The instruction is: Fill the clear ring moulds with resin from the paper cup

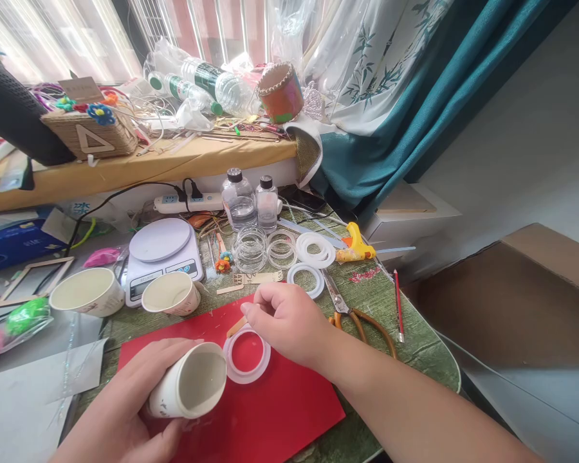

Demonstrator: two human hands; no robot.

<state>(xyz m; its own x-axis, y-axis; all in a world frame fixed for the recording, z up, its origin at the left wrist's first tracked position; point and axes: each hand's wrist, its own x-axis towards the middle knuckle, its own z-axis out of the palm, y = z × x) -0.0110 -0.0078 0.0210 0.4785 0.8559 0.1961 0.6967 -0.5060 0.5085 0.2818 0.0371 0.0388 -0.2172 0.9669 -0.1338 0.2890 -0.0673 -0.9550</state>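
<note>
Paper cup tipped on its side in left hand grip, mouth at white ring mould on red sheet; right hand pinching wooden stick over ring; ring apparently unfilled, pouring pending.

On your counter: a white kitchen scale; two paper cups beside it; two clear bottles with black caps; stacked clear rings; white rings; a yellow glue gun; scissors; a red pencil. On the shelf behind you have a woven basket and plastic water bottles.
</note>
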